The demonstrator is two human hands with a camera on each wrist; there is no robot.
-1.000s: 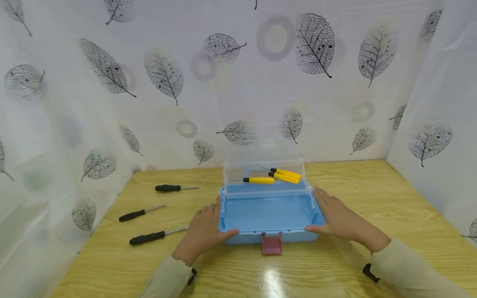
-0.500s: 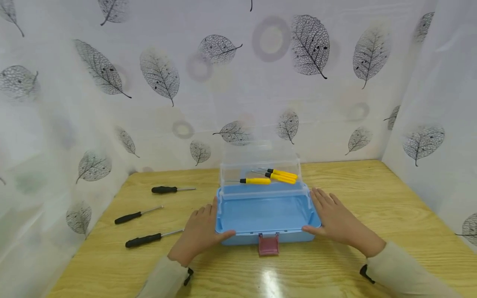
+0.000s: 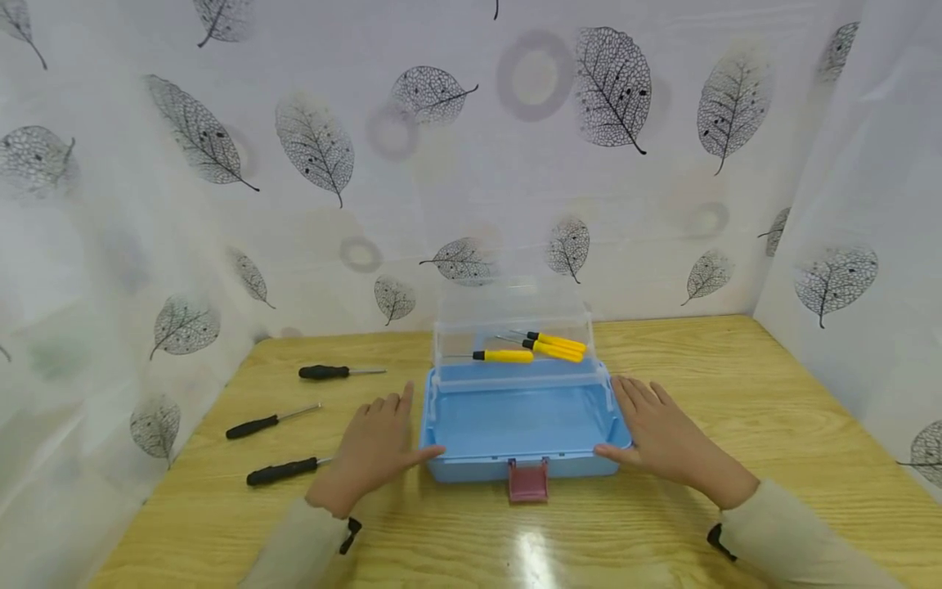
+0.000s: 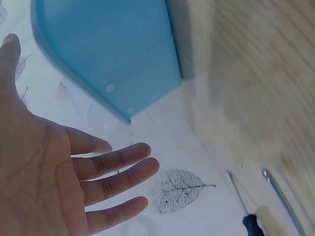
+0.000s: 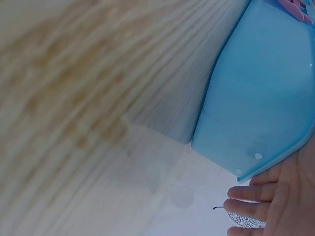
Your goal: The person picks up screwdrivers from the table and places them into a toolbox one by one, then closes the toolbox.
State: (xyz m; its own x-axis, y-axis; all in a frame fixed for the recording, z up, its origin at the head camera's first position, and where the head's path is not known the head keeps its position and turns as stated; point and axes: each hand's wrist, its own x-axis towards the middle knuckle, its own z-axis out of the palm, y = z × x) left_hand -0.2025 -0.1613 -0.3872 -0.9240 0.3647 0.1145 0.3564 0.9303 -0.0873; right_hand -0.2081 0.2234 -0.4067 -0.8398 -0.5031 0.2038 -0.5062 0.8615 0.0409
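Observation:
A light-blue toolbox [image 3: 522, 468] stands on the table with its clear lid [image 3: 515, 309] raised at the back and its pink latch [image 3: 528, 483] hanging down in front. My left hand [image 3: 371, 448] is just off the box's left side, fingers straight and spread, thumb toward the front corner. In the left wrist view, a gap shows between the palm and the blue wall. My right hand [image 3: 666, 440] lies along the right side with straight fingers, its thumb at the front rim. Three yellow-handled screwdrivers [image 3: 508, 357] show in the area of the lid.
Three black-handled screwdrivers lie on the table left of the box: one at the back [image 3: 324, 372], one in the middle [image 3: 253, 427], one in front [image 3: 282, 472] partly behind my left hand. A leaf-print curtain [image 3: 456, 180] encloses the wooden table [image 3: 706, 352].
My left hand has come off the box's left side and moved a little left, covering more of the front black screwdriver's shaft. My right hand stays at the right side. The view has shifted slightly.

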